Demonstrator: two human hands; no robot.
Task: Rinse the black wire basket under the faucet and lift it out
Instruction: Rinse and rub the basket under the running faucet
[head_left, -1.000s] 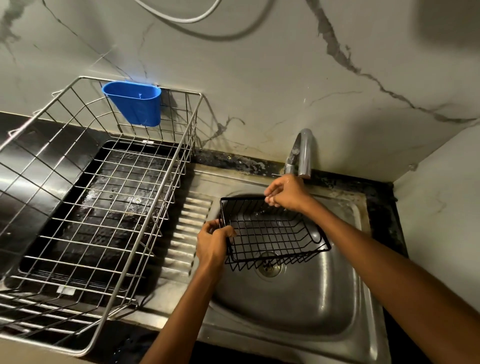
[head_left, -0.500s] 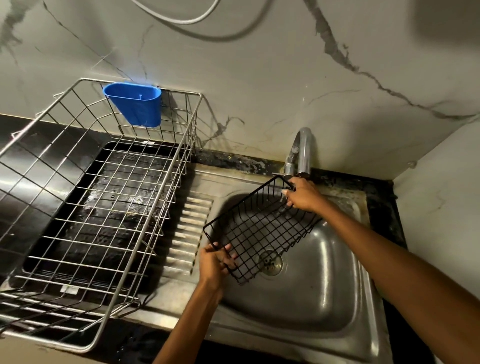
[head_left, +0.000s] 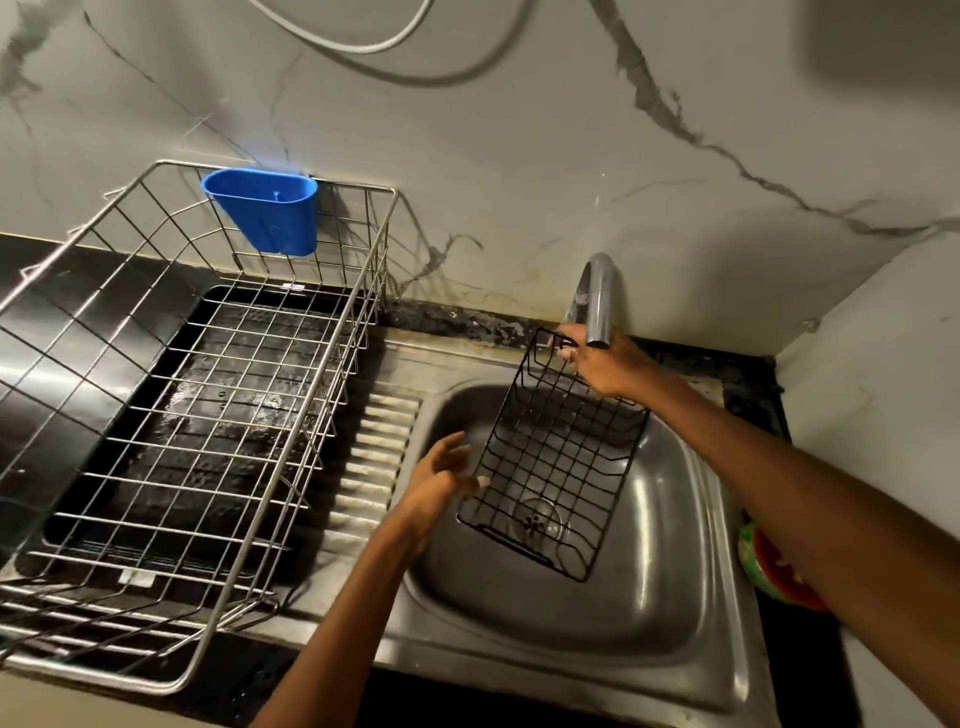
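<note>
Right hand grips basket rim under faucet; left hand spread

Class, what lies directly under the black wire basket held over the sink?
Through the black wire basket you see the sink bowl and its drain strainer. Below the strainer is hidden.

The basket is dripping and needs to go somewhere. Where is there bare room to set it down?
Free: the floor of the silver wire rack, left of the ribbed drainboard. The drainboard is bare too, but the left hand hovers beside it. Crowded: the sink, where the right hand grips the black basket under the faucet.
</note>
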